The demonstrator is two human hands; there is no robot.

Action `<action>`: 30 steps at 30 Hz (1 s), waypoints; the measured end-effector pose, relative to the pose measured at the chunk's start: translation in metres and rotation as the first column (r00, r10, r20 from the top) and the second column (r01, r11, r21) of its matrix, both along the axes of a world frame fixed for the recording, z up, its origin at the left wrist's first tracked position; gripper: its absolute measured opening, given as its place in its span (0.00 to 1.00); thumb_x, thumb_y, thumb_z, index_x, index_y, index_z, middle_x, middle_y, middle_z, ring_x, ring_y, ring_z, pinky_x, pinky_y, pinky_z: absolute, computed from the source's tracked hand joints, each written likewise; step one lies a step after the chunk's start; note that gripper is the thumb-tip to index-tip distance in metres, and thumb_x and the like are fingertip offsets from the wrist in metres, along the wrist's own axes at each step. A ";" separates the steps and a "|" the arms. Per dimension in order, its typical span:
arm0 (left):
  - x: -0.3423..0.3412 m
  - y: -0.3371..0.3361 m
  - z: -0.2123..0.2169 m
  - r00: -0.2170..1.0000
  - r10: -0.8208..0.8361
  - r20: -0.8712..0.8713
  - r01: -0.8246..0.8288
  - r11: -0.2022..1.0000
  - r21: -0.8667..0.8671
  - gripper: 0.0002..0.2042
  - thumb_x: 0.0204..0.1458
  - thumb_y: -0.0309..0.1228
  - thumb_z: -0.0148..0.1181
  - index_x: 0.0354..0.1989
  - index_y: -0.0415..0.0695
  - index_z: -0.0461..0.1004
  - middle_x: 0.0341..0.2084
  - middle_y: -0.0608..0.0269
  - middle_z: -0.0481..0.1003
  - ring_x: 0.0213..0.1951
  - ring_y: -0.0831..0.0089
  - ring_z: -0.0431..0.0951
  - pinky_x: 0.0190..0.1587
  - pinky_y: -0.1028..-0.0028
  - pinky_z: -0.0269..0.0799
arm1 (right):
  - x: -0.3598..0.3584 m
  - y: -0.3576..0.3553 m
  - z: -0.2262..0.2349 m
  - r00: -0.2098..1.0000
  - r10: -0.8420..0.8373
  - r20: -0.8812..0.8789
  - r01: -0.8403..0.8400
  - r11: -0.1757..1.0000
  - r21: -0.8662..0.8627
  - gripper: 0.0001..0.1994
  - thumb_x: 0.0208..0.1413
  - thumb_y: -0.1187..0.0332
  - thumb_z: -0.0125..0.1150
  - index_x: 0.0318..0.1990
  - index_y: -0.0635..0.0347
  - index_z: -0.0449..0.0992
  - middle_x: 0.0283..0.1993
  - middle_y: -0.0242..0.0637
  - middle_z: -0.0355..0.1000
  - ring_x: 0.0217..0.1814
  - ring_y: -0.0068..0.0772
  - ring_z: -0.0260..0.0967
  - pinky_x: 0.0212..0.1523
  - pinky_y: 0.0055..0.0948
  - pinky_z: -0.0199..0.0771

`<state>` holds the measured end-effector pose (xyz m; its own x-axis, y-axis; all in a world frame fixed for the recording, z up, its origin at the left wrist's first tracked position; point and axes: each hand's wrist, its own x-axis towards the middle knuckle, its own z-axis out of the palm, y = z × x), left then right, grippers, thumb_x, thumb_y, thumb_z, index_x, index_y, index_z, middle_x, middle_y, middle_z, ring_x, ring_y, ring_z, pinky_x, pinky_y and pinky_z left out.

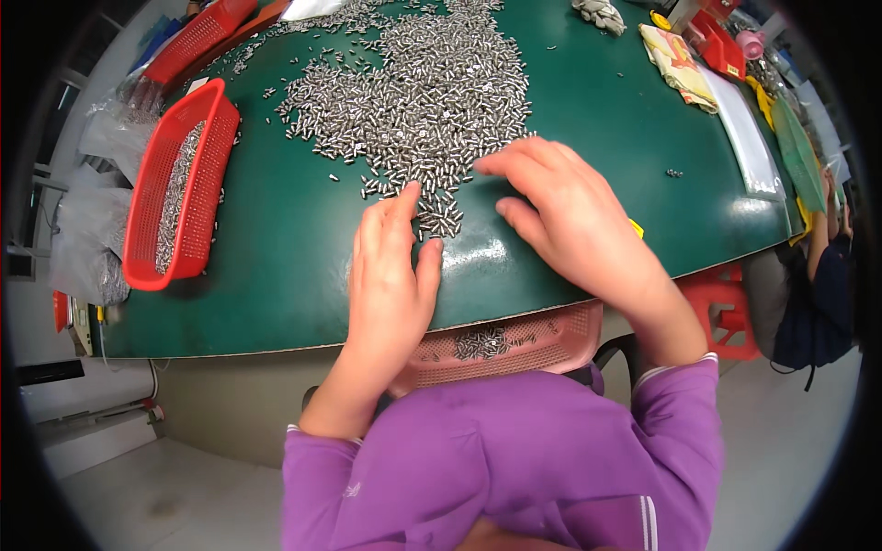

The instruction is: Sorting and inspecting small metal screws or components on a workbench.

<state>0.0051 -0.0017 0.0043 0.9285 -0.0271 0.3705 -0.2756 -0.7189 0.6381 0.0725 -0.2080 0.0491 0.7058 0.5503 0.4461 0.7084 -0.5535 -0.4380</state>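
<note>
A broad heap of small, silvery, pin-like metal parts (427, 106) covers the middle of the green table (285, 285), narrowing to a small cluster toward me. My left hand (393, 262) lies on the left of that cluster, fingers stretched and thumb apart, its fingertips at the parts. On the other side, my right hand (574, 207) reaches in with its index finger at the heap's right edge and its thumb held away. No part shows in either hand. Below the table's near edge, at my lap, a pink perforated basket (565, 354) contains some of the parts.
A red perforated basket (219, 138) with more parts stands at the left. Another red basket (197, 41) is behind it. Clear plastic bags (92, 216) hang beyond the left edge. A printed cloth (678, 69) and plastic sheet (749, 147) lie right, above a red stool (721, 308).
</note>
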 end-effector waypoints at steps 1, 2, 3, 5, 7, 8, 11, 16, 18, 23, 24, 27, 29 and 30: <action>0.000 0.000 0.000 1.000 -0.006 0.000 0.006 1.000 0.006 0.31 0.51 0.18 0.64 0.66 0.37 0.64 0.50 0.48 0.69 0.43 0.56 0.73 0.48 0.61 0.72 | 0.008 0.002 0.002 1.000 0.000 0.004 0.000 1.000 0.000 0.16 0.51 0.77 0.62 0.49 0.64 0.76 0.47 0.46 0.73 0.50 0.54 0.71 0.52 0.46 0.73; -0.001 0.000 0.002 1.000 -0.005 0.003 0.005 1.000 0.007 0.31 0.51 0.18 0.64 0.66 0.37 0.64 0.50 0.48 0.69 0.43 0.56 0.73 0.48 0.61 0.72 | 0.017 0.004 0.003 1.000 0.019 -0.004 -0.019 0.998 -0.056 0.17 0.51 0.78 0.62 0.51 0.63 0.76 0.50 0.46 0.73 0.53 0.53 0.71 0.55 0.45 0.73; -0.002 -0.002 0.005 1.000 -0.020 -0.023 0.019 1.000 -0.019 0.31 0.50 0.19 0.65 0.66 0.38 0.64 0.51 0.47 0.69 0.45 0.55 0.73 0.49 0.61 0.73 | 0.027 0.006 0.004 1.000 0.029 -0.012 -0.030 0.993 -0.116 0.19 0.51 0.79 0.62 0.52 0.62 0.75 0.52 0.46 0.73 0.56 0.53 0.71 0.57 0.44 0.72; -0.003 -0.004 0.009 0.998 -0.036 -0.042 0.035 0.998 -0.044 0.32 0.50 0.20 0.66 0.66 0.38 0.63 0.51 0.47 0.69 0.48 0.53 0.73 0.50 0.62 0.73 | 0.054 0.011 -0.009 0.989 0.050 0.142 -0.033 0.992 -0.122 0.18 0.53 0.77 0.54 0.53 0.64 0.76 0.51 0.49 0.73 0.53 0.53 0.72 0.54 0.47 0.74; -0.004 -0.002 0.007 0.997 -0.080 -0.017 0.079 0.994 -0.069 0.33 0.50 0.21 0.67 0.67 0.38 0.62 0.53 0.46 0.68 0.50 0.52 0.72 0.52 0.61 0.73 | 0.079 0.023 -0.017 0.983 0.028 0.181 -0.005 0.992 -0.123 0.20 0.56 0.75 0.50 0.57 0.62 0.74 0.56 0.50 0.72 0.58 0.53 0.71 0.59 0.47 0.72; -0.003 -0.002 0.007 0.996 -0.090 -0.030 0.087 0.993 -0.074 0.35 0.49 0.22 0.67 0.68 0.38 0.61 0.53 0.47 0.67 0.50 0.53 0.72 0.53 0.61 0.73 | 0.092 0.028 -0.023 0.980 0.005 0.201 0.017 0.994 -0.110 0.21 0.57 0.76 0.50 0.58 0.61 0.74 0.58 0.49 0.71 0.61 0.53 0.69 0.61 0.47 0.70; -0.001 -0.003 0.005 0.998 -0.070 -0.005 0.070 0.997 -0.036 0.37 0.46 0.21 0.69 0.68 0.40 0.62 0.51 0.55 0.70 0.44 0.66 0.73 0.48 0.68 0.72 | 0.113 0.039 -0.039 0.992 -0.039 0.116 0.050 0.994 -0.097 0.21 0.59 0.72 0.51 0.60 0.55 0.74 0.64 0.45 0.69 0.66 0.51 0.66 0.67 0.47 0.64; 0.000 0.000 0.005 0.995 -0.098 -0.019 0.096 0.992 -0.080 0.35 0.49 0.19 0.65 0.68 0.37 0.60 0.51 0.48 0.69 0.45 0.56 0.73 0.52 0.61 0.72 | 0.099 0.045 -0.037 0.996 0.087 -0.027 -0.090 0.991 -0.098 0.16 0.63 0.65 0.57 0.56 0.55 0.77 0.61 0.44 0.71 0.66 0.49 0.66 0.68 0.44 0.64; 0.001 0.001 0.001 0.997 -0.080 0.024 0.082 0.993 -0.088 0.35 0.49 0.17 0.64 0.68 0.37 0.60 0.47 0.50 0.70 0.42 0.60 0.74 0.50 0.61 0.72 | 0.084 0.044 -0.034 0.985 0.163 -0.063 -0.167 0.984 -0.067 0.15 0.63 0.65 0.57 0.55 0.57 0.77 0.60 0.43 0.72 0.65 0.48 0.67 0.67 0.45 0.64; 0.001 0.003 -0.002 0.997 -0.063 0.033 0.066 0.992 -0.103 0.35 0.49 0.17 0.64 0.69 0.37 0.60 0.46 0.51 0.70 0.42 0.60 0.73 0.49 0.63 0.73 | 0.039 0.035 -0.029 0.954 0.276 -0.118 -0.285 0.956 -0.069 0.21 0.64 0.66 0.54 0.63 0.61 0.69 0.67 0.48 0.65 0.73 0.54 0.58 0.73 0.52 0.53; 0.001 0.001 -0.001 0.997 -0.070 0.027 0.073 0.991 -0.112 0.35 0.49 0.17 0.64 0.69 0.37 0.60 0.46 0.51 0.70 0.41 0.61 0.73 0.47 0.64 0.74 | 0.029 0.029 -0.027 0.953 0.259 -0.156 -0.280 0.952 -0.128 0.24 0.64 0.65 0.54 0.67 0.60 0.66 0.71 0.49 0.61 0.77 0.57 0.51 0.76 0.55 0.47; 0.001 0.002 -0.003 0.997 -0.058 0.052 0.064 0.990 -0.122 0.36 0.48 0.16 0.66 0.68 0.39 0.62 0.44 0.56 0.71 0.40 0.67 0.73 0.44 0.69 0.74 | 0.008 0.023 -0.031 0.960 0.265 -0.088 -0.277 0.940 -0.197 0.28 0.64 0.60 0.56 0.70 0.60 0.63 0.74 0.49 0.57 0.80 0.57 0.45 0.77 0.58 0.42; -0.001 0.002 -0.004 0.996 -0.048 0.082 0.058 0.990 -0.127 0.36 0.47 0.15 0.67 0.68 0.40 0.63 0.43 0.60 0.72 0.38 0.71 0.73 0.42 0.73 0.73 | -0.004 0.024 -0.034 0.968 0.248 -0.025 -0.249 0.953 -0.171 0.27 0.63 0.59 0.57 0.66 0.61 0.67 0.71 0.50 0.60 0.78 0.58 0.49 0.76 0.58 0.45; -0.001 0.002 -0.002 0.996 -0.061 0.065 0.069 0.990 -0.124 0.36 0.48 0.16 0.66 0.68 0.40 0.62 0.44 0.57 0.71 0.39 0.69 0.73 0.42 0.71 0.74 | -0.007 0.022 -0.037 0.969 0.246 -0.025 -0.246 0.954 -0.170 0.28 0.62 0.59 0.58 0.67 0.60 0.66 0.72 0.50 0.60 0.78 0.58 0.49 0.76 0.58 0.44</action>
<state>0.0038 0.0002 0.0019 0.9020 -0.0364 0.4302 -0.3602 -0.6129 0.7033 0.0654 -0.1859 0.0122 0.5405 0.7746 0.3285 0.8305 -0.4289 -0.3553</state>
